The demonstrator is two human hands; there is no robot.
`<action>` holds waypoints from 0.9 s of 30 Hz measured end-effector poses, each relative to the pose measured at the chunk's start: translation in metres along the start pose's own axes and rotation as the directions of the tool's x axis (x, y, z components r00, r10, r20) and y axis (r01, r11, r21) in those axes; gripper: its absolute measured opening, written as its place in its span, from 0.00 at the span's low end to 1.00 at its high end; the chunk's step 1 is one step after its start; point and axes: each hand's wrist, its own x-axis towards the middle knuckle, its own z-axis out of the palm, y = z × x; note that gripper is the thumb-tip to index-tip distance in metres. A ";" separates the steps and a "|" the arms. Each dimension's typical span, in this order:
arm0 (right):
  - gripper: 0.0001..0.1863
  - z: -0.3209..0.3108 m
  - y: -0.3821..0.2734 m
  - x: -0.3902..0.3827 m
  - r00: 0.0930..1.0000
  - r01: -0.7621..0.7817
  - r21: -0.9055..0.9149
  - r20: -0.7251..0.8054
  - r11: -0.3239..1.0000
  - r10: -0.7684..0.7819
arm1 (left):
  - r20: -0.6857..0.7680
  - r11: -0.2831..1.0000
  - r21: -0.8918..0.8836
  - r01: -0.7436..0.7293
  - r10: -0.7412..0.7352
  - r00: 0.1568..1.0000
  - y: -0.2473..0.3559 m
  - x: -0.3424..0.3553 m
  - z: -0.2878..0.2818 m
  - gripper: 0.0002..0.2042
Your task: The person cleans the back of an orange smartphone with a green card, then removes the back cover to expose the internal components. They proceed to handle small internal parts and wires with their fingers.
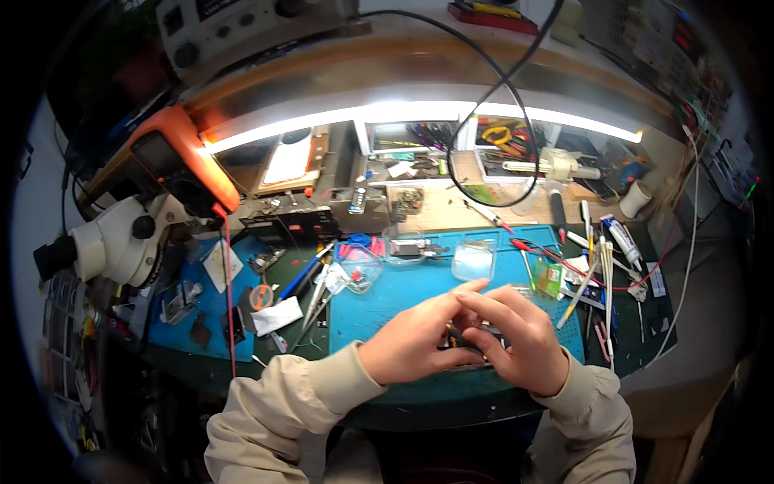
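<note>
Both hands meet over the near part of the blue mat (pixel 371 294). My left hand (pixel 411 339) has curled fingers reaching to those of my right hand (pixel 524 347), which arch over them. Between and beneath them a small dark object (pixel 463 359) partly shows, mostly hidden by the fingers; I cannot make out what it is. Just beyond my fingertips sits a clear plastic container (pixel 474 258), with a small tray holding a dark part (pixel 409 248) to its left.
A microscope (pixel 109 246) and orange multimeter (pixel 185 161) stand at the left. Tweezers and pens (pixel 310 274) lie left of the mat; swabs, a tube (pixel 621 242) and test leads lie at the right. A black cable (pixel 528 113) loops over the back shelves of tools.
</note>
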 end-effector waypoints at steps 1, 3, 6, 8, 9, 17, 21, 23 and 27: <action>0.32 0.000 0.001 0.000 1.000 -0.017 0.084 -0.006 0.996 0.018 | 0.010 0.999 -0.038 -0.018 0.018 1.000 -0.001 -0.001 -0.002 0.38; 0.32 0.004 -0.001 0.003 0.998 -0.052 0.241 -0.018 0.969 0.058 | 0.032 0.991 -0.120 -0.056 0.061 0.998 -0.003 0.001 -0.008 0.39; 0.32 0.004 0.001 0.006 0.997 0.059 0.007 -0.042 0.998 -0.058 | 0.025 0.999 0.048 -0.018 0.016 1.000 -0.005 0.003 -0.008 0.38; 0.33 0.003 0.005 0.001 0.999 0.046 -0.060 0.016 0.997 -0.045 | 0.012 0.993 0.116 -0.015 0.014 1.000 0.003 0.002 -0.007 0.37; 0.33 0.002 0.004 0.000 1.000 0.008 0.028 0.007 1.000 -0.008 | 0.004 0.998 0.046 -0.040 0.040 0.999 0.002 0.002 -0.006 0.38; 0.33 0.005 0.004 0.003 0.995 0.083 0.015 -0.051 0.996 -0.082 | 0.006 0.993 0.098 0.063 -0.064 0.998 0.006 0.002 -0.010 0.34; 0.32 -0.001 0.001 0.004 0.996 0.041 0.120 -0.082 0.992 -0.032 | 0.026 0.930 0.353 -0.099 0.096 0.995 0.002 0.001 -0.015 0.17; 0.32 -0.004 0.000 0.005 0.990 0.079 0.082 -0.127 0.994 -0.068 | 0.019 0.891 0.429 -0.150 0.157 0.987 -0.005 -0.001 -0.010 0.10; 0.31 -0.004 0.009 0.002 0.948 0.115 0.003 -0.298 0.993 -0.109 | -0.138 0.885 0.451 -0.119 0.201 0.970 -0.017 0.007 -0.007 0.06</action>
